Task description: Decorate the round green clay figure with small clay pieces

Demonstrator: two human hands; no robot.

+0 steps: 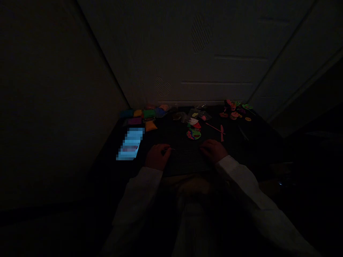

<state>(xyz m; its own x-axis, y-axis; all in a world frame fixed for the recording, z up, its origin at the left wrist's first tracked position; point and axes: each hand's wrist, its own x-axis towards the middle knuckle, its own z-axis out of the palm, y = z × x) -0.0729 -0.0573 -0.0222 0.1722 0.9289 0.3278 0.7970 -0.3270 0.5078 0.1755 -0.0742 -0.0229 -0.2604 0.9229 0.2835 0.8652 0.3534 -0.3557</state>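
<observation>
The scene is very dark. My left hand [158, 156] rests at the near part of the dark table [171, 134], its fingers curled, with a thin pale sliver by the fingertips that I cannot identify. Across from it, my right hand [213, 150] lies with bent fingers; whatever may be under them is hidden. Between and beyond the hands sits a round green piece [197, 135] decorated with pink, blue and red bits. Nearer my right hand are a pink stick [214, 128] and a pink modelling knife [222, 133].
A lit phone [131, 143], its screen blurred, lies left of my left hand. Coloured packets, including a green one [149, 114] and an orange one [150, 126], line the back left. Colourful shaped pieces [234, 115] cluster back right. A pale panel [214, 71] with heart patterns rises behind.
</observation>
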